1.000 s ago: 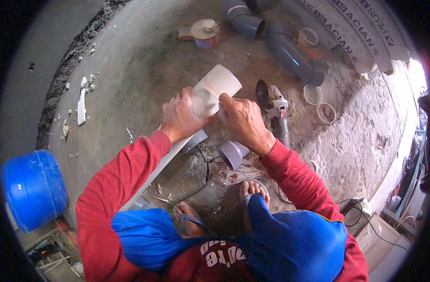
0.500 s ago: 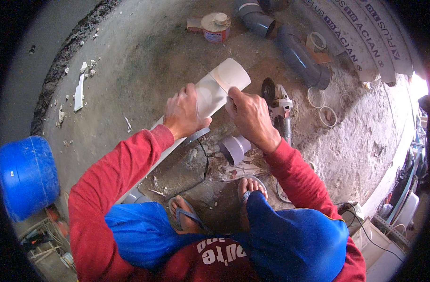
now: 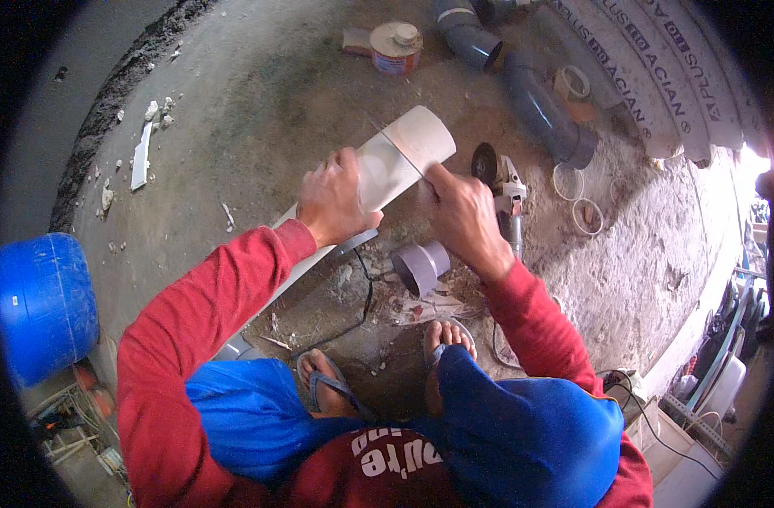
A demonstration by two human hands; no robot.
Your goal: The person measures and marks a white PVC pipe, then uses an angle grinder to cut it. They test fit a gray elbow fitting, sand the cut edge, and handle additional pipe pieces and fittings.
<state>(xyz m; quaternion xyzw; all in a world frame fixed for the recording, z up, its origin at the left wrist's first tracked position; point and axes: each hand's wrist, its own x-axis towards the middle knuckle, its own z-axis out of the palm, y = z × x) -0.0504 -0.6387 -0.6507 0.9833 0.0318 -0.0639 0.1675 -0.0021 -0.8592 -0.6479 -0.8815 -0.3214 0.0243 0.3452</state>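
A long white plastic pipe [image 3: 428,137] slants from beside my left leg up toward the far middle. My left hand [image 3: 332,201] is closed around it, pressing from above, a little short of its far end. Across the pipe near that end lies a thin dark saw blade [image 3: 397,147]. My right hand [image 3: 469,218] pinches the blade's near end just off the pipe's right side; the fingertips are partly hidden. Beneath the pipe, a grey ring-shaped edge [image 3: 356,243] shows beside my left hand.
An angle grinder [image 3: 509,190] lies right of my right hand. A short grey pipe fitting [image 3: 422,267] sits near my feet. Grey elbows [image 3: 546,110], pale rings [image 3: 587,217] and a round tin [image 3: 396,48] are farther off. A blue barrel [image 3: 44,306] stands left; large grey pipes [image 3: 649,68] lie far right.
My right hand has drawn back slightly to the lower right, away from the pipe, with the saw blade. My left hand stays on the pipe.
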